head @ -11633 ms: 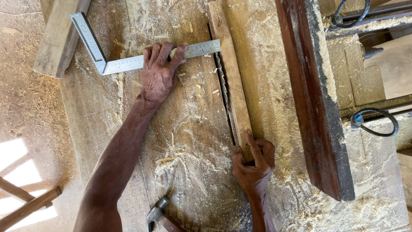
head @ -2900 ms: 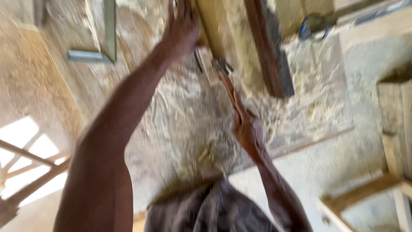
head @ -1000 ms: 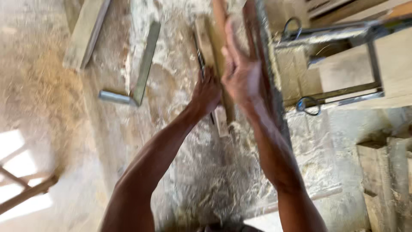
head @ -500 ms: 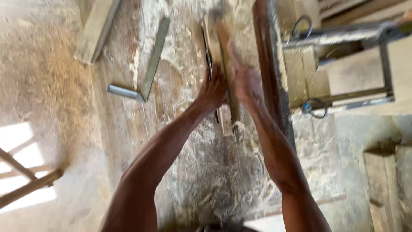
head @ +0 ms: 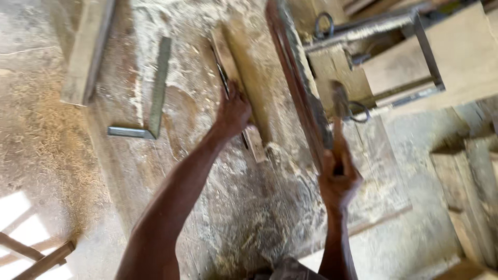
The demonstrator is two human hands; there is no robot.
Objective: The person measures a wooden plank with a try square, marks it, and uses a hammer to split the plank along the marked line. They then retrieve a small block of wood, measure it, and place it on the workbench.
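Pressing down on the narrow wooden strip, your left hand lies flat over its middle with the fingers spread across the wood rather than curled around it. That strip lies lengthwise on the sawdust-covered workbench, and a thin dark blade-like tool runs along its left edge, partly hidden under your palm; what kind of tool it is cannot be told. Your right hand is raised off the bench, well apart from the strip, with the fingers wrapped tight around the handle of a hammer whose head points up and away from you, blurred in the view. Between your two hands a long dark plank lies on the bench, nearly parallel to the strip. Off to your left a metal try square rests flat on the shavings, and beyond it a thick timber block sits at the bench's edge.
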